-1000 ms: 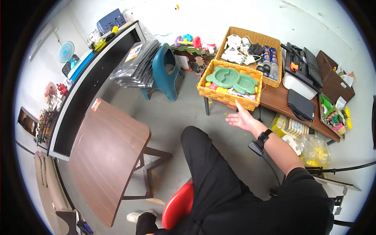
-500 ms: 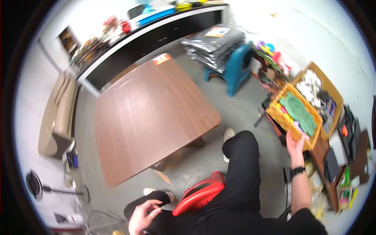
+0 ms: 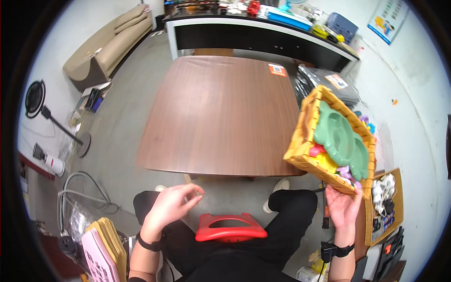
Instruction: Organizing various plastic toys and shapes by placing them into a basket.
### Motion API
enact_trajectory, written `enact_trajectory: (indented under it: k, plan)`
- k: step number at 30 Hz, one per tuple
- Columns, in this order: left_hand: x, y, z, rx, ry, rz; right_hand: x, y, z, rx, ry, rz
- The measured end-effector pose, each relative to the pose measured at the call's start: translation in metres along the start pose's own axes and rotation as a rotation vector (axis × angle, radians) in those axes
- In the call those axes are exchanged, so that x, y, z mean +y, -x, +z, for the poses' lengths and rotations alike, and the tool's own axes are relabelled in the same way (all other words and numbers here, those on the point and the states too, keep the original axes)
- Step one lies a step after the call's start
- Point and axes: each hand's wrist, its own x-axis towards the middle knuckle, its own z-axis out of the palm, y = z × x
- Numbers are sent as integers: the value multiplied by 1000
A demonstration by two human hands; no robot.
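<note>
My right hand (image 3: 344, 207) grips the lower edge of a yellow-brown woven basket (image 3: 296, 151), raised and tilted by the right corner of the brown table (image 3: 221, 117). In the basket lie green divided dishes (image 3: 345, 143) with rounded compartments. Beneath them several small pink, yellow and purple pieces (image 3: 326, 162) show; their kind I cannot make out. Held over my left thigh, my left hand (image 3: 174, 204) has bent fingers, with thumb and forefinger apart and nothing between them. It is short of the table's near edge.
A red seat or handle (image 3: 231, 227) sits between my legs. On the right stands an open cardboard box (image 3: 397, 188) of cables and small items. Wrapped grey goods (image 3: 324, 82) are beyond the table's right side. Pink and brown boards (image 3: 101, 249) stand lower left.
The basket has come away from beside the cardboard box, carried left and up toward the table in my right hand. My view has swung left to face the table. My left hand stays empty.
</note>
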Motion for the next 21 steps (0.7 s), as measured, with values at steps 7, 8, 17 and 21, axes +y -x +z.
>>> enact_trajectory:
  k: [7, 8, 17, 21]
  plan:
    - [-13, 28, 8, -33, 48, -45, 86, -69, 102, -135, 80, 371]
    - [-19, 36, 13, -25, 60, -62, 99, -80, 110, -151, 97, 410]
    - [-36, 63, 34, -218, -7, 60, 150, -142, 137, -331, -17, 753]
    - [-43, 70, 33, -223, -39, 39, 98, -85, 158, -243, 253, 747]
